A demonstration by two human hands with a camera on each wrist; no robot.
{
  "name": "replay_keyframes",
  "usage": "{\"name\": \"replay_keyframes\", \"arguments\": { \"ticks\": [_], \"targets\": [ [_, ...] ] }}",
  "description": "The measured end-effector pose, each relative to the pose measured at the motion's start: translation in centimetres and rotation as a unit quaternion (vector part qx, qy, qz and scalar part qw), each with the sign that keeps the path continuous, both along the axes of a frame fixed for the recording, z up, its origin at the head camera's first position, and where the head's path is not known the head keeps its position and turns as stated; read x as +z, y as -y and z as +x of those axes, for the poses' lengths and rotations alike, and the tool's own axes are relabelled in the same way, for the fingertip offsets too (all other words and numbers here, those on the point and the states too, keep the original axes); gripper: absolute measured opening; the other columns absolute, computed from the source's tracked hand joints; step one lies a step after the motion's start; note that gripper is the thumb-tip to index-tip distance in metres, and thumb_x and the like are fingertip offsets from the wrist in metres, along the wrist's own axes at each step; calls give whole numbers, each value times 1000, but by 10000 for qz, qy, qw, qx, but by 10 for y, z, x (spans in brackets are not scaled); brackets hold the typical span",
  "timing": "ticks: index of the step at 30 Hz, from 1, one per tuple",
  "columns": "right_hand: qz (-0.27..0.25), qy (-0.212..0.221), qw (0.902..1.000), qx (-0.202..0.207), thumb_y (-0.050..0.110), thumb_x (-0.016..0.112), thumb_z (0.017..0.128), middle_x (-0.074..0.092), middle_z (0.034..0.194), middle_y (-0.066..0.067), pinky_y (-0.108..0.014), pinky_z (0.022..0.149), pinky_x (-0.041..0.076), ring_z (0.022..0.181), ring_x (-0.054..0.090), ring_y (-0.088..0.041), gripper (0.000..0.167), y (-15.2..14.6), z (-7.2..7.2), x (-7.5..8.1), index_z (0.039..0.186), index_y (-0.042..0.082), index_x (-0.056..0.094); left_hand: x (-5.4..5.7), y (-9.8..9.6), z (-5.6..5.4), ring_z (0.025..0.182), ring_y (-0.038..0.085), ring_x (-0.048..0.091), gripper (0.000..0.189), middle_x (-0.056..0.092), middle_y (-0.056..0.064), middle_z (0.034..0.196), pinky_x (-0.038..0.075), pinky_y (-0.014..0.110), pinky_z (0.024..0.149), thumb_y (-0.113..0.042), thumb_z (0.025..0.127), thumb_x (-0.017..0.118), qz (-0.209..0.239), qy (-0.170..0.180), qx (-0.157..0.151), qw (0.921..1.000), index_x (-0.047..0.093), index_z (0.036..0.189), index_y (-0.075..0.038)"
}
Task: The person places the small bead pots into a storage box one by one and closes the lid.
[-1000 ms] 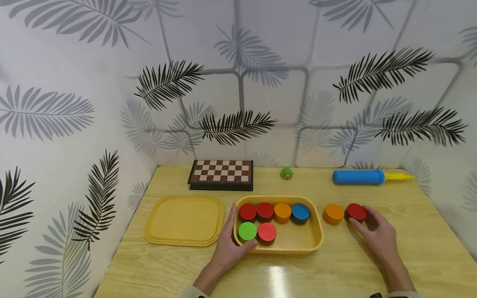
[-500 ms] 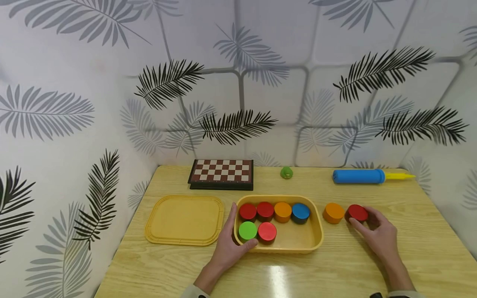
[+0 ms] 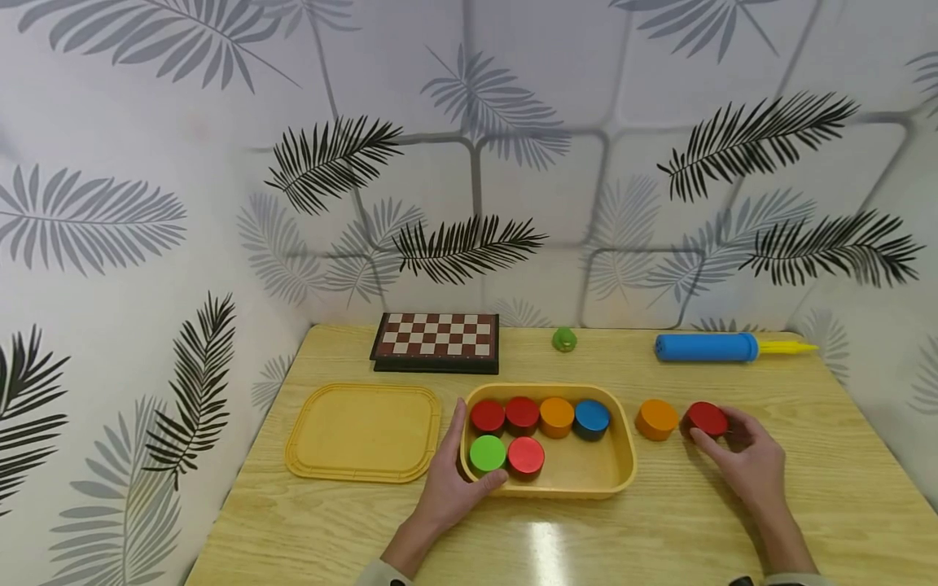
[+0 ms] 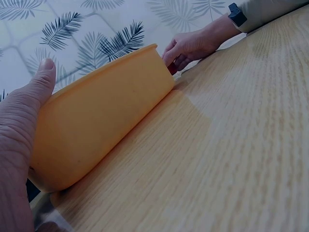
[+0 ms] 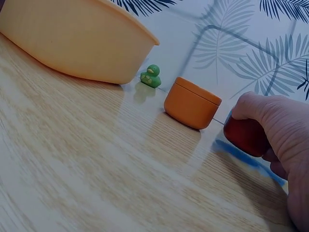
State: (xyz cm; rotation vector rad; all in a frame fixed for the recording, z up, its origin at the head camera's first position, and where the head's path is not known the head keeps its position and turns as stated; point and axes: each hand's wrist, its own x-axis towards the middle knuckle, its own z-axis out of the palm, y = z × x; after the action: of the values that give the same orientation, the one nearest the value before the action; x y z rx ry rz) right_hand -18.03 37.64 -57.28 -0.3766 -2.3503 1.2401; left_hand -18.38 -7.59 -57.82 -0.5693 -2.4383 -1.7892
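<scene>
A yellow plastic bin (image 3: 586, 465) stands on the table, with my left hand (image 3: 453, 480) gripping its left end, the thumb over the front rim and the fingers along the side. Inside are several small round pots: reds, an orange one (image 3: 557, 417), a blue one (image 3: 592, 418) and a light green one (image 3: 487, 454). Right of the bin my right hand (image 3: 747, 460) pinches a dark red round pot (image 3: 707, 418) between thumb and fingers, slightly tilted in the right wrist view. Between the bin and that hand sits an orange lidded pot (image 5: 192, 104).
A flat yellow lid (image 3: 362, 431) lies left of the bin. Along the back are a folded chessboard (image 3: 437, 342), a green toy duck (image 3: 563, 339) and a blue hand pump (image 3: 707, 347) with a yellow nozzle. A leaf-patterned wall (image 3: 469, 163) rises behind the table.
My right hand has shifted slightly to the right with the dark red pot, widening the gap to the orange one. My left hand and the bin stay where they were.
</scene>
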Motion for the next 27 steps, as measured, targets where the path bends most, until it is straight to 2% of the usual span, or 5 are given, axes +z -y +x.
{"name": "replay_keyframes", "arguments": {
  "ticks": [7, 14, 19, 27],
  "targets": [
    [-399, -22, 9992, -45, 20, 91, 83, 58, 98, 29, -2, 78, 46, 89, 56, 13, 61, 2, 2, 4, 134, -1, 65, 1, 0, 1, 160, 21, 14, 119, 14, 4, 175, 17, 56, 126, -49, 83, 88, 8, 15, -15, 10000, 8, 169, -31],
    [-267, -82, 9996, -30, 22, 91, 83, 60, 104, 27, -4, 82, 44, 91, 56, 9, 61, 8, 3, 12, 134, 0, 66, 1, 0, 0, 160, 23, 15, 118, 14, 7, 175, 18, 56, 126, -50, 83, 87, -37, -44, -31, 10000, 8, 169, -30],
    [-150, -81, 9997, 168, 23, 90, 85, 63, 110, 18, -4, 84, 44, 93, 56, 9, 60, 18, 6, 25, 135, 0, 65, 1, 0, 0, 160, 24, 17, 118, 15, 4, 175, 20, 56, 126, -51, 83, 86, -23, -52, 2, 10000, 9, 169, -31],
    [-117, -455, 9964, 710, 12, 91, 82, 64, 106, 25, -5, 89, 43, 93, 60, 5, 56, 38, 12, 44, 131, 0, 67, 0, 0, 0, 159, 24, 17, 118, 15, 4, 175, 20, 55, 126, -50, 83, 87, -30, -58, 6, 10000, 9, 169, -29]
  ]
}}
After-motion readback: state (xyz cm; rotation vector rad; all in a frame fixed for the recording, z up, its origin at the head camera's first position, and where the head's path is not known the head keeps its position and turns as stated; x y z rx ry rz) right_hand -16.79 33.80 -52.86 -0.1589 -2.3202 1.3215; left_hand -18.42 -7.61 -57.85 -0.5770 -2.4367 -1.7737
